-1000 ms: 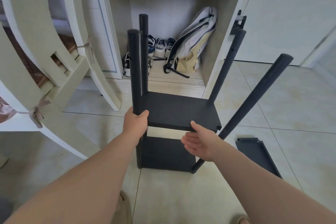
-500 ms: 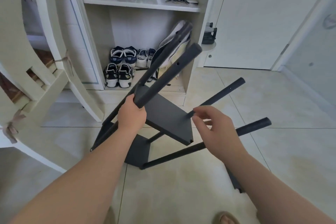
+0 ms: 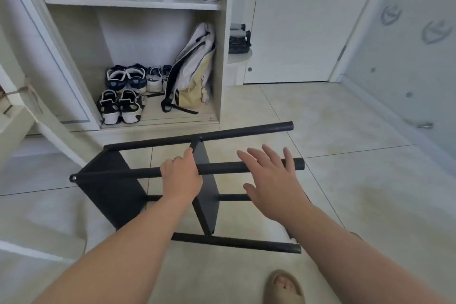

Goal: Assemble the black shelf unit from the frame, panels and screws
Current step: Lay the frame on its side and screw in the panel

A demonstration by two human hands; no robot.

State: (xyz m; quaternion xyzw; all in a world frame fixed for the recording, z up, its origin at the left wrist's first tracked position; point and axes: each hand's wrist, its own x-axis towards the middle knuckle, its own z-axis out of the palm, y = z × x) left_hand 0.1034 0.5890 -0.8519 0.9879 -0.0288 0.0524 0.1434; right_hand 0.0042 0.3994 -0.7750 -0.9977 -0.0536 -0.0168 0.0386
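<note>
The black shelf unit lies on its side on the tiled floor, its round poles running left to right. One black panel closes the left end and a second panel stands edge-up in the middle. My left hand grips the upper near pole just left of the middle panel. My right hand hovers over the same pole further right, fingers spread, holding nothing. A far pole and a near pole rest low by the floor. No screws are visible.
An open white cabinet stands behind the unit, holding shoes and a backpack. A pale wooden chair frame leans at the left. A sandalled foot is at the bottom. A white door is at the right.
The shelf unit has been tipped from upright over to the right and now lies on its side. My left hand kept its hold on the pole; my right hand let go of the panel and opened.
</note>
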